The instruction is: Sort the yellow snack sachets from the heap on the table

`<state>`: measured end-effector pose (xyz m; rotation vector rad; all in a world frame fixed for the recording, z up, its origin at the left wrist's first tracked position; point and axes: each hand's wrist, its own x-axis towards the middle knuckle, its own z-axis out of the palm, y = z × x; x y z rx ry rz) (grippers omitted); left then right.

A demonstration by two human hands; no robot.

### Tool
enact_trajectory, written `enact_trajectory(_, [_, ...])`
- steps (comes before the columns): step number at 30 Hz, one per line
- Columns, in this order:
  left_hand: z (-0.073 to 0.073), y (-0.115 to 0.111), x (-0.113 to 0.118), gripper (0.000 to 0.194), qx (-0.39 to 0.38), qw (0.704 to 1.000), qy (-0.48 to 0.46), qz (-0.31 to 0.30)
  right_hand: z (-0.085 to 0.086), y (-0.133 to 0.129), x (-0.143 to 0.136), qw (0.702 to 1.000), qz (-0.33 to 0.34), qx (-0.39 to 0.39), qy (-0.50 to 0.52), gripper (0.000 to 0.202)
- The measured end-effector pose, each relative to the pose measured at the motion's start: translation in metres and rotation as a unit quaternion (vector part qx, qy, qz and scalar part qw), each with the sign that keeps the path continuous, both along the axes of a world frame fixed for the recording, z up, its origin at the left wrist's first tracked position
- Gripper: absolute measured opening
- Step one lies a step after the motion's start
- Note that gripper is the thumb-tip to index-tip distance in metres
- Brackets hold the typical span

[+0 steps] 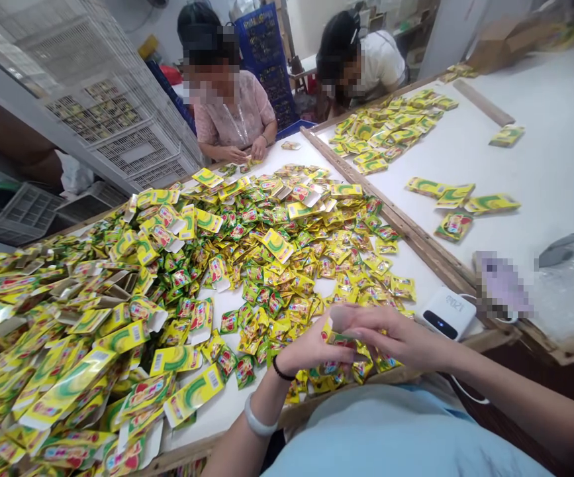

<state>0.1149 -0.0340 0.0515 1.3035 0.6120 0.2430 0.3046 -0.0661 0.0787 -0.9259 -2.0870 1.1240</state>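
Near the table's front edge, my left hand (304,348) is wrapped round a small yellow-and-green carton (333,333). My right hand (396,336) meets it from the right, its fingers closed over the carton's top end; whether a packet is between those fingers is hidden. Below and beyond both hands lie many small yellow packets (311,308), with green packets (245,371) mixed in. Flat, part-opened yellow cartons (194,395) are heaped to the left of my left hand, several with white flaps showing.
A white power bank (448,313) with a cable lies right of my right hand. Wooden strips (390,215) divide the table. Filled cartons (396,129) lie beyond them, with a purple phone (502,285) nearer. Two people (234,109) sit opposite; white crates (112,112) stand at left.
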Motion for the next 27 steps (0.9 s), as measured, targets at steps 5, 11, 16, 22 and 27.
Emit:
enact_trajectory(5, [-0.007, -0.001, 0.001, 0.099, 0.198, 0.974, 0.056, 0.093, 0.0, 0.002, 0.018, 0.997, -0.058, 0.035, -0.032, 0.02])
enact_trajectory(11, [-0.046, 0.016, -0.067, 0.066, 0.47, 0.763, 0.33, 0.296, -0.006, 0.042, 0.095, 0.801, -0.486, 0.256, -0.239, 0.024])
enact_trajectory(16, [-0.079, 0.022, -0.107, 0.044, 0.449, 0.767, 0.36, 0.285, -0.039, 0.074, 0.029, 0.88, -0.371, 0.183, -0.234, 0.027])
enact_trajectory(22, [-0.06, 0.02, -0.1, 0.039, 0.367, 0.79, 0.209, 0.445, -0.076, 0.099, -0.072, 0.952, -0.213, 0.09, -0.202, 0.017])
enact_trajectory(27, [-0.05, 0.011, -0.097, 0.042, 0.385, 0.821, 0.249, 0.339, -0.072, 0.097, -0.048, 0.97, -0.199, 0.051, -0.128, 0.01])
